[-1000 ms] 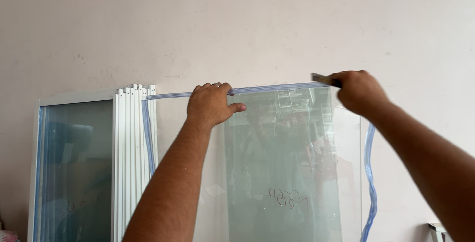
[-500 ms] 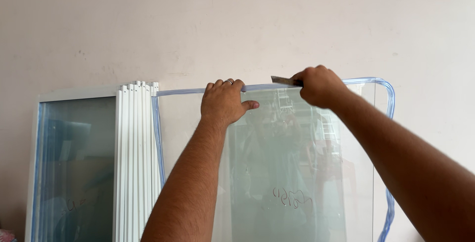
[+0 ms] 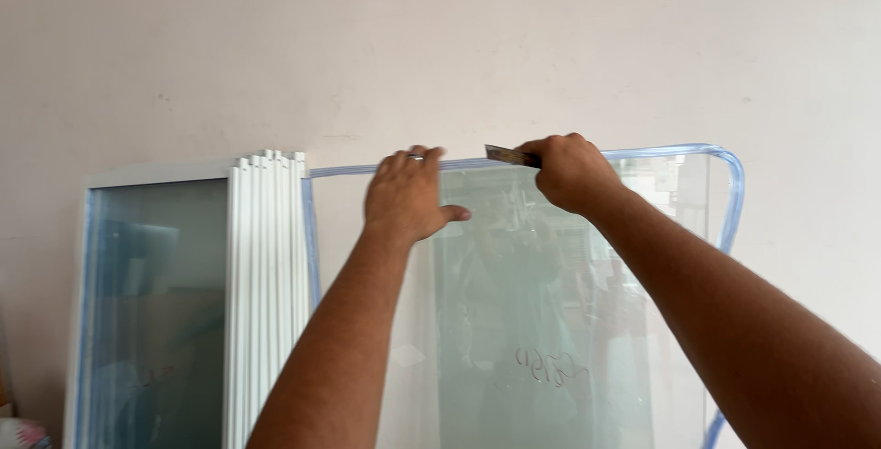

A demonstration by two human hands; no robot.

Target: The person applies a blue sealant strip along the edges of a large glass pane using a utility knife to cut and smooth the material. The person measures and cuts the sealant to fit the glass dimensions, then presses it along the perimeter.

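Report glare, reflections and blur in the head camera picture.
Head view: even, soft daylight, no hard shadows; the glass pane carries murky reflections that dim what lies behind; left hand and right hand are sharp; the blade tip is slightly soft.

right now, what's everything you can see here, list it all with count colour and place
glass pane: one, clear with a green tint, standing upright against the wall, centre
edge strip: one, translucent blue, running along the pane's top and side edges
white bars: a bundle, exact count unclear, white, upright just left of the pane
framed glass panel: one, white frame, leaning at far left
wall: one, off-white, behind everything
flat blade tool: one, dull metal, at the pane's top edge
left hand: one, grip over the pane's top edge
right hand: one, grip closed on the flat blade tool
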